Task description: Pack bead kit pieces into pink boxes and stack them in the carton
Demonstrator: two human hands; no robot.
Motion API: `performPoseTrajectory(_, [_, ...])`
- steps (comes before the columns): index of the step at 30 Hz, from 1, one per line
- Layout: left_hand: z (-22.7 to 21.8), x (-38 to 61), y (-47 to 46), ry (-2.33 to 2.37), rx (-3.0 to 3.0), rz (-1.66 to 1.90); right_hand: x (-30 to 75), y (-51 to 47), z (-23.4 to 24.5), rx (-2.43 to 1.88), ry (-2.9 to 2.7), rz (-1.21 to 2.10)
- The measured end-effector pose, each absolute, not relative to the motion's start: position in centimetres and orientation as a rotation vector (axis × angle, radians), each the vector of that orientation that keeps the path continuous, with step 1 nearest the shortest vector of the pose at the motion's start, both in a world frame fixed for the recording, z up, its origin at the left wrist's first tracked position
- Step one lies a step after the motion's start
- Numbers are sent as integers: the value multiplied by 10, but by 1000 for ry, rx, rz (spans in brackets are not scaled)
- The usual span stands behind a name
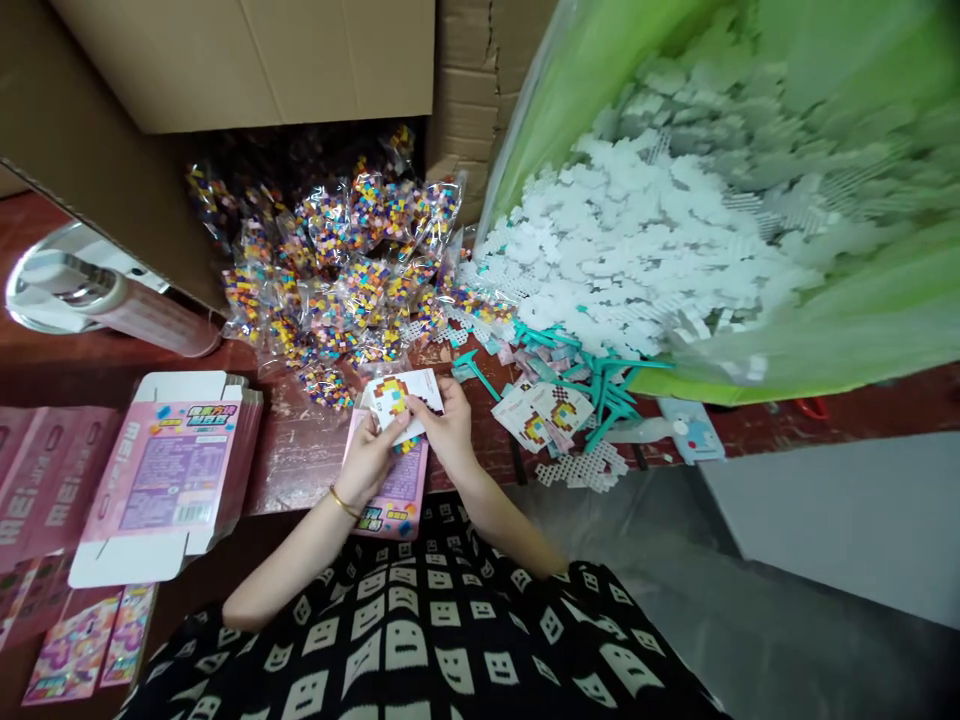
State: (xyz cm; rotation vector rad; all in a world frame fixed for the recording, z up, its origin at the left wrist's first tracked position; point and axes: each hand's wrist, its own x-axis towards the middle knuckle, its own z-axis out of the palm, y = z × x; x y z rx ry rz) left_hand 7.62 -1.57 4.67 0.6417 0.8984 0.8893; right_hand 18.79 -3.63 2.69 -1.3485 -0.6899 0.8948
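Note:
Between my two hands is a white pattern card (390, 390) printed with a yellow, red and brown pixel picture. My left hand (373, 455), with a gold bangle at its wrist, grips the card's lower left part. Its right part is pinched by my right hand (448, 425), the thumb lying across the front. Under the hands a pink and purple box (397, 495) rests at the table edge near my lap. More pattern cards (536, 415) lie to the right, beside turquoise plastic tools (604, 390) and white perforated pegboards (585, 467).
Clear bags of coloured beads (360, 270) spill from a cardboard carton (300, 60) at the back. A green-lined sack (825, 360) of white pegboards (622, 240) fills the right. Flat pink boxes (176, 460) are stacked left, near a bottle (157, 315).

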Motion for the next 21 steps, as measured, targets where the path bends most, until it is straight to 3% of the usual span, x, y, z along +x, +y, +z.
performPoseTrajectory(7, [28,68,-11,968,649,926,282,-38,-4,-1751,-988,482])
performPoseTrajectory(13, [33,57,-6,882,635,745,338,-32,-41,-1601,-1141,592])
performPoseTrajectory(17, [30,48,-4,857,692,736,349,-33,-18,-1485,-1074,650])
performPoseTrajectory(21, [27,46,-4,886,702,712,327,-42,43,-1340,-1074,939])
